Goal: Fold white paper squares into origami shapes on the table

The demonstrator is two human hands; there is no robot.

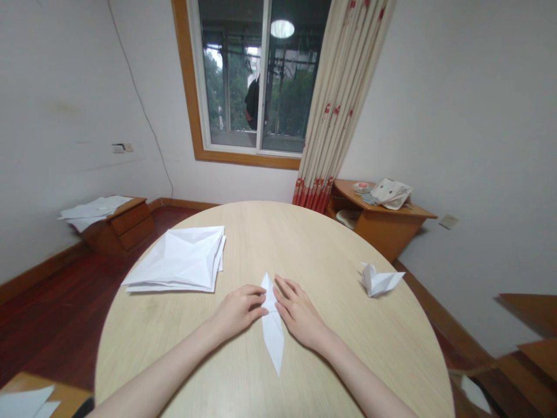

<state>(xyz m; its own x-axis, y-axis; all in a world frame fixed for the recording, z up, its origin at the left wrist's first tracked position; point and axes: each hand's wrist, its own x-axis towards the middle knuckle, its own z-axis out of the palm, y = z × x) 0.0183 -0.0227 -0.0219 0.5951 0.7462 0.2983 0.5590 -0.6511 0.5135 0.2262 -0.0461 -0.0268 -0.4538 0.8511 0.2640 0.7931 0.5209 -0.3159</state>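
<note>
A long, narrow folded white paper [273, 337], pointed at both ends, lies on the round wooden table [331, 342] in front of me. My left hand [238, 309] rests at its left side with curled fingers pressing on the upper part. My right hand [297, 313] lies at its right side, fingers stretched flat with their tips on the paper's upper edge. Neither hand lifts the paper off the table.
A stack of creased white sheets [180, 259] lies on the table's left part. A finished folded paper figure [379, 280] sits near the right edge. Low wooden cabinets stand by the walls at left [122, 223] and right [383, 223]; a curtain [339, 110] hangs beside the window.
</note>
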